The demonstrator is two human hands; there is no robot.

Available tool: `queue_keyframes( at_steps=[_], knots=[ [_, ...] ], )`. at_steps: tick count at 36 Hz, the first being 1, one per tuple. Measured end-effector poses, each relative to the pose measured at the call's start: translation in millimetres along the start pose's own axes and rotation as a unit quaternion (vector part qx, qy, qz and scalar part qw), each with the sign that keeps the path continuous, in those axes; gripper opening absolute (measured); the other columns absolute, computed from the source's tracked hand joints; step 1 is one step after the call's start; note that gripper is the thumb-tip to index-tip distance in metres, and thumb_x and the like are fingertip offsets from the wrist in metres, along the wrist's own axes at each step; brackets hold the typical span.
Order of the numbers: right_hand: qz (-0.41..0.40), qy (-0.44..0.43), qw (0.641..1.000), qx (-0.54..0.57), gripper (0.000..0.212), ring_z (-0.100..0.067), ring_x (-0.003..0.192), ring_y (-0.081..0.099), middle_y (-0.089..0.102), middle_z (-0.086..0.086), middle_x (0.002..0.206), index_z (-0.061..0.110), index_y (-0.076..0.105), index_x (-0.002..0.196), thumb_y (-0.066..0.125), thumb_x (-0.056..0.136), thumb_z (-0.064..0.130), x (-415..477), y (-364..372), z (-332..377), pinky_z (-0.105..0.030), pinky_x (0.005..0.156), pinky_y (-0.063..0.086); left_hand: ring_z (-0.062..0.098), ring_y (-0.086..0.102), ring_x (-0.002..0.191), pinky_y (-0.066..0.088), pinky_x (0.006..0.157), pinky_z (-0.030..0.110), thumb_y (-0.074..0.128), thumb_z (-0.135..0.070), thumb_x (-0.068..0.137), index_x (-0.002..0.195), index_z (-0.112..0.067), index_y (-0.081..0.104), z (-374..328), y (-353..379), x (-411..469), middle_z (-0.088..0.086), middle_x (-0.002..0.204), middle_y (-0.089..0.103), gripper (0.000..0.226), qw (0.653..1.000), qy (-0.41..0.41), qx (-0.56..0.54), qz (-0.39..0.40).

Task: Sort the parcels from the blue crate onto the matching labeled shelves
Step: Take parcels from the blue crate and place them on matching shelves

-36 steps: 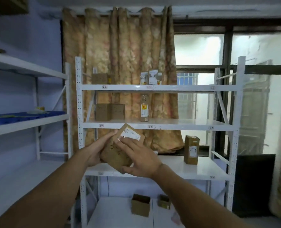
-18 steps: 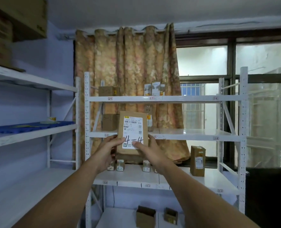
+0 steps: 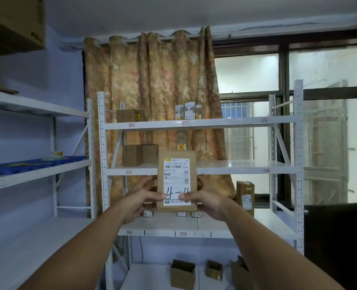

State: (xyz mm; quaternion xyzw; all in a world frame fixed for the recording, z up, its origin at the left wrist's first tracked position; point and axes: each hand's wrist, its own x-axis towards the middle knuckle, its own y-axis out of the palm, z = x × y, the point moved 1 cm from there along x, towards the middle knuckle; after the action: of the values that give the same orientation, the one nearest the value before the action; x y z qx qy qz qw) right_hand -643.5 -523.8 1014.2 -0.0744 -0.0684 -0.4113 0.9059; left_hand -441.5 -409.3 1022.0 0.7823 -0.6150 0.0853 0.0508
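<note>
I hold a flat brown parcel (image 3: 176,164) upright at arm's length, its white shipping label facing me with "4-4" handwritten on it. My left hand (image 3: 141,200) grips its lower left edge and my right hand (image 3: 208,203) grips its lower right edge, thumbs on the label. Behind it stands the white metal shelf rack (image 3: 232,123) with small red-framed tags on each level's front edge. The blue crate is not in view.
Cardboard boxes (image 3: 140,154) sit on the rack's upper and middle levels, and a tall box (image 3: 245,195) on the lower one. Open cartons (image 3: 182,274) stand at the bottom. A second rack (image 3: 37,110) runs along the left wall. A dark cabinet (image 3: 332,243) stands at right.
The parcel went from tilted and low to upright with its label facing me, and it has been raised and moved further out toward the rack. The view has tipped upward.
</note>
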Motion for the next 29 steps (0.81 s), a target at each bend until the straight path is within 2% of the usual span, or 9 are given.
queue_keyframes(
  at_steps=[4,9,12,14,16,20,23,25,29],
  knots=[
    [-0.025,-0.016,1.000,-0.005,0.099,-0.027,0.106,0.075,0.077,-0.002,0.118,0.022,0.034,0.147,0.090,0.068,-0.004,-8,-23,0,-0.061,0.100,0.054,0.032,0.072,0.109,0.059,0.069,0.036,0.080,0.011,0.072,0.139,-0.025,0.049,-1,25,11,0.004,0.119,0.075,0.082,1.000,-0.002,-0.004,0.016],
    [-0.066,-0.016,0.998,0.011,0.093,-0.025,0.106,0.074,0.076,-0.003,0.117,0.025,0.039,0.142,0.086,0.070,-0.010,-27,-73,0,-0.044,0.089,0.061,0.026,0.073,0.104,0.059,0.081,0.042,0.085,0.010,0.059,0.146,-0.027,0.043,3,75,40,0.004,0.130,0.070,0.103,1.000,0.001,-0.007,0.026],
    [-0.093,-0.008,0.996,0.014,0.101,-0.025,0.109,0.074,0.075,-0.002,0.122,0.024,0.036,0.148,0.089,0.068,-0.008,-38,-110,-5,-0.043,0.091,0.061,0.019,0.076,0.092,0.058,0.068,0.034,0.074,0.021,0.071,0.142,-0.024,0.046,6,115,53,-0.001,0.108,0.079,0.088,0.999,0.006,-0.001,0.053],
    [-0.107,0.001,0.994,0.002,0.097,-0.019,0.102,0.075,0.076,0.001,0.118,0.026,0.035,0.147,0.086,0.072,-0.008,-50,-132,-8,-0.032,0.078,0.061,0.023,0.076,0.094,0.058,0.064,0.033,0.073,0.022,0.071,0.146,-0.024,0.043,11,141,63,0.002,0.114,0.077,0.093,0.998,0.000,-0.004,0.068],
    [-0.122,0.008,0.992,-0.009,0.093,-0.017,0.100,0.075,0.075,0.001,0.119,0.027,0.035,0.147,0.084,0.076,-0.007,-63,-151,-11,-0.029,0.071,0.058,0.028,0.075,0.100,0.060,0.070,0.037,0.072,0.024,0.070,0.142,-0.023,0.047,19,164,74,0.004,0.118,0.075,0.089,0.996,0.002,-0.012,0.083],
    [-0.146,0.027,0.989,-0.016,0.093,-0.026,0.112,0.071,0.072,-0.006,0.124,0.028,0.032,0.146,0.081,0.076,-0.009,-85,-195,-23,-0.036,0.084,0.057,0.027,0.071,0.111,0.057,0.097,0.046,0.080,0.011,0.069,0.116,-0.040,0.057,40,210,94,-0.005,0.110,0.077,0.073,0.994,0.007,0.008,0.113],
    [-0.170,0.032,0.985,-0.007,0.094,-0.028,0.114,0.069,0.074,-0.006,0.122,0.027,0.034,0.145,0.080,0.073,-0.013,-91,-230,-37,-0.045,0.095,0.058,0.021,0.067,0.116,0.054,0.103,0.048,0.090,-0.017,0.056,0.126,-0.048,0.052,57,239,113,-0.011,0.119,0.073,0.085,0.988,0.015,0.060,0.139],
    [-0.182,0.034,0.983,-0.002,0.094,-0.028,0.115,0.069,0.073,-0.007,0.123,0.026,0.034,0.143,0.080,0.072,-0.013,-89,-249,-47,-0.040,0.088,0.059,0.018,0.064,0.120,0.051,0.105,0.047,0.091,-0.025,0.057,0.134,-0.048,0.048,64,255,127,-0.013,0.125,0.070,0.092,0.983,0.024,0.092,0.159],
    [-0.220,0.040,0.975,0.004,0.090,-0.028,0.111,0.070,0.073,-0.008,0.121,0.024,0.036,0.142,0.080,0.072,-0.012,-74,-277,-77,-0.034,0.077,0.057,0.011,0.061,0.118,0.052,0.102,0.032,0.085,-0.013,0.076,0.145,-0.039,0.043,76,282,151,-0.012,0.131,0.065,0.085,0.975,0.025,0.128,0.182]
  ],
)
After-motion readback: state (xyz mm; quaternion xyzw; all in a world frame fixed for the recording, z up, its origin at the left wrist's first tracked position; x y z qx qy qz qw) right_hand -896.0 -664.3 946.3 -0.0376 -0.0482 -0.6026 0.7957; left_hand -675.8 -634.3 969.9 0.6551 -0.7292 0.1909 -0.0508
